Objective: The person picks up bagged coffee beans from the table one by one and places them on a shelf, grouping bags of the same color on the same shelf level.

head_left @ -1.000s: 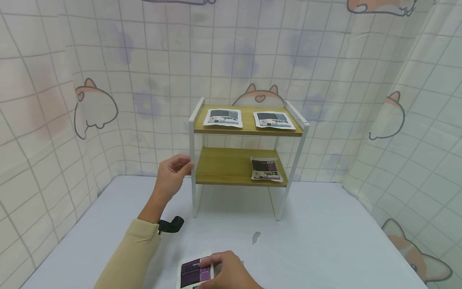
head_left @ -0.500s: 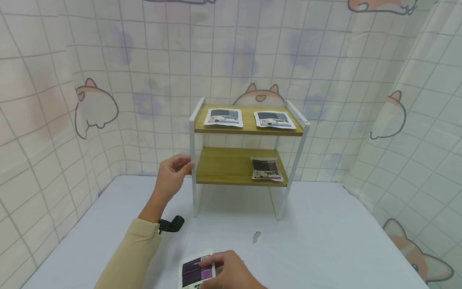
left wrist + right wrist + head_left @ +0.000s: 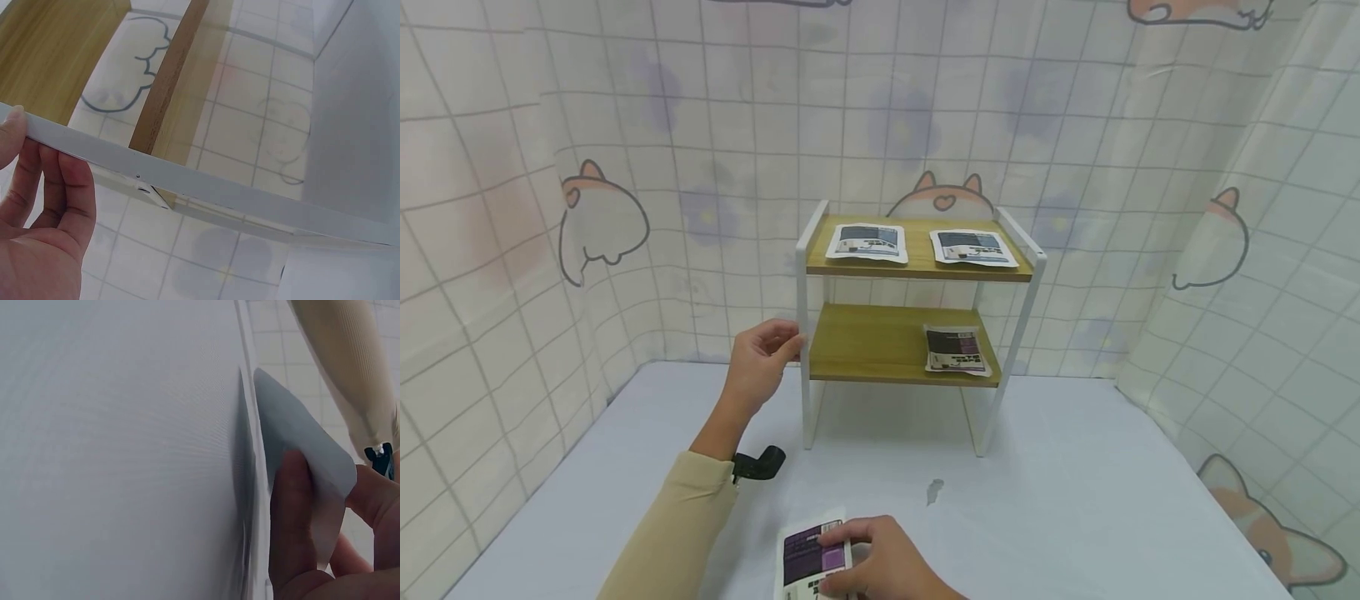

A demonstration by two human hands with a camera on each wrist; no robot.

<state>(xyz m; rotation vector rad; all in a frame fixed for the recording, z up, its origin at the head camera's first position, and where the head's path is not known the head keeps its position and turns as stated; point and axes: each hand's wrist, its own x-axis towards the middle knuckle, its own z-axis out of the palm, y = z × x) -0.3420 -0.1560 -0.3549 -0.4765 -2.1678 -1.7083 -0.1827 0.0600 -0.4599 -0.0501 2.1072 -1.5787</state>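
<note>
My left hand (image 3: 756,367) grips the left white post (image 3: 803,308) of a two-tier shelf rack, thumb on one side and curled fingers on the other. The left wrist view shows this hold on the white post (image 3: 206,187) up close. Low in the head view, my right hand (image 3: 887,562) pinches a flat white packet with purple and black print (image 3: 802,550) by its right side. In the right wrist view, the packet's plain pale side (image 3: 306,431) stands tilted between thumb and fingers, close to the tabletop. Its lower end is cut off in the head view.
Two blue-printed packets, a left one (image 3: 867,242) and a right one (image 3: 974,248), lie on the upper wooden shelf. A purple-printed packet (image 3: 957,350) lies at the right of the lower shelf (image 3: 861,342). The white tabletop (image 3: 1060,500) meets a grid-patterned curtain (image 3: 760,125).
My right hand has moved slightly up and right in the head view with the packet, so more of the packet shows. My left hand keeps its hold on the post.
</note>
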